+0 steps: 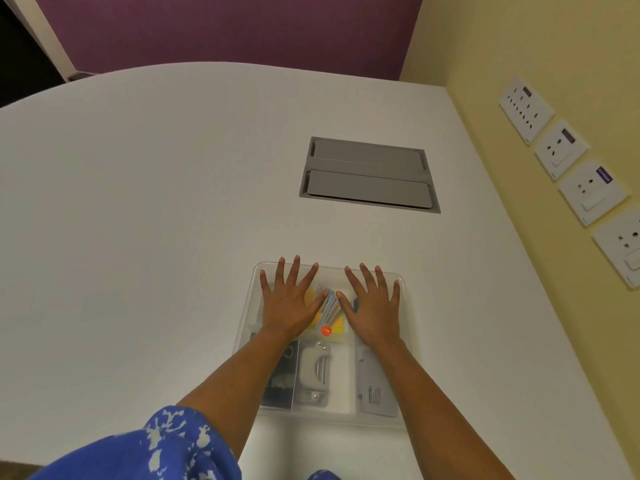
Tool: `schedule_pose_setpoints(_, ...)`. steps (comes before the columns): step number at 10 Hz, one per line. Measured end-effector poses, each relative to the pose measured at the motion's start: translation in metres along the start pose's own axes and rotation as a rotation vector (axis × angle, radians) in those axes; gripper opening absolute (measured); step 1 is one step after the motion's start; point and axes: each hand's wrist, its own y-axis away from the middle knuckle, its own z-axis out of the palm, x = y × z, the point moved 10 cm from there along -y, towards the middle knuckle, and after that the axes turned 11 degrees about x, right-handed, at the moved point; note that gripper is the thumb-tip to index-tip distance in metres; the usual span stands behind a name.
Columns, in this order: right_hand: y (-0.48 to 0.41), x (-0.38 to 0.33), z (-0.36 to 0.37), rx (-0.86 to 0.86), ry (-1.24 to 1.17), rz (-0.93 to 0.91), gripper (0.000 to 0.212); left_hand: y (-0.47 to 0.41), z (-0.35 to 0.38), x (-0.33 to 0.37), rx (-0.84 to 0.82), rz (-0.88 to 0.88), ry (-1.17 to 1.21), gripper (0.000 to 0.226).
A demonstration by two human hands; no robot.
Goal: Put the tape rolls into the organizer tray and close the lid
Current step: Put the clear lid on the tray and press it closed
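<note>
A clear plastic organizer tray [410,386] lies on the white table in front of me, with a translucent lid [332,271] over it. My left hand [289,299] rests flat on the far left part of the lid, fingers spread. My right hand [372,303] lies flat on the far right part, fingers spread too. Through the lid I see coloured pens and yellow sticky notes [332,313], an orange round item [326,330], a white hole punch [313,370], dark items [282,379] at the left and a grey box [375,393]. No tape roll is plainly visible.
A grey double-flap cable hatch [369,174] is set into the white table [138,220] beyond the tray. The yellow wall at right carries several white wall sockets [561,150]. A purple wall stands behind the table's far edge.
</note>
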Motion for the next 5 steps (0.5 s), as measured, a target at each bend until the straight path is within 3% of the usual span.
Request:
schedule_pose_setpoints(3,0.0015,0.0010,0.0025,-0.010,0.029,0.003,0.106,0.0029,-0.0028,0.0022,-0.022,0.013,-0.007,0.098)
schedule_pose_setpoints(5,-0.0012,-0.0010,0.0043,-0.033,0.014,-0.010,0.112,0.0008,-0.0082,0.0065,-0.070,0.058,-0.016,0.122)
